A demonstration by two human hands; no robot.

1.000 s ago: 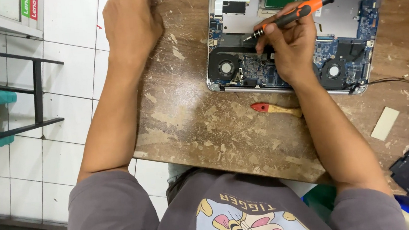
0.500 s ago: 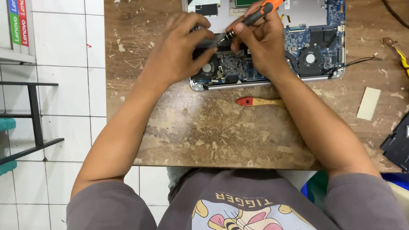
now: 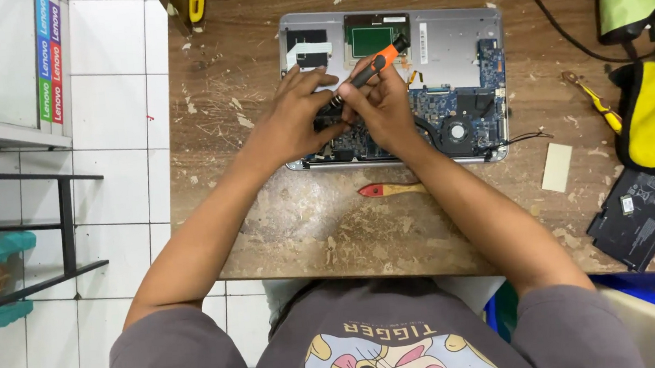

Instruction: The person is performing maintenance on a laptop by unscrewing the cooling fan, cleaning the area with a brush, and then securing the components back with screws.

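While my right hand (image 3: pixel 385 104) is clamped on the screwdriver (image 3: pixel 371 70), its long axis slants toward the upper right of the frame; my left hand (image 3: pixel 290 120) pinches the tip over the laptop (image 3: pixel 449 43).

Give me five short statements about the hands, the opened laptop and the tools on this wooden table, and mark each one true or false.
1. The right hand grips an orange-and-black screwdriver. True.
2. The left hand rests on the bare wooden table, away from the opened silver laptop. False: it is over the laptop, beside the right hand.
3. A small red-handled brush lies in front of the laptop. True.
4. The flat black battery pack sits inside the laptop. False: it lies on the table at the right.
5. A yellow-handled tool lies right of the laptop. True.
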